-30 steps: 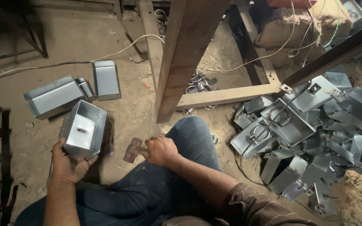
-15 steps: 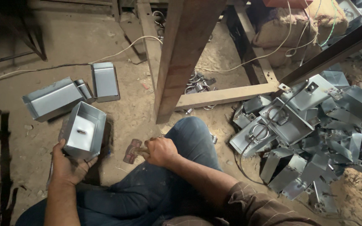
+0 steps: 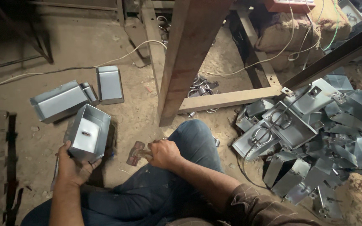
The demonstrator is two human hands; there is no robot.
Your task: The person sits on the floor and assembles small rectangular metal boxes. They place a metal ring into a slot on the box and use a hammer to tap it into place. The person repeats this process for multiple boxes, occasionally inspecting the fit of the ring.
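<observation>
The left hand [image 3: 73, 167] grips one open metal box [image 3: 88, 133] by its near end, fingers curled under the bottom and thumb on the rim, holding it tilted just above the dirt floor [image 3: 84, 46] beside the left knee. The right hand [image 3: 163, 154] is closed in a fist around the handle of one hammer [image 3: 136, 152], whose rusty head rests low between box and knee. Two more boxes [image 3: 59, 100] [image 3: 109, 83] lie farther out on the floor. A heap of metal parts [image 3: 311, 138], too many to count, lies at the right, past a wooden post [image 3: 189, 54].
</observation>
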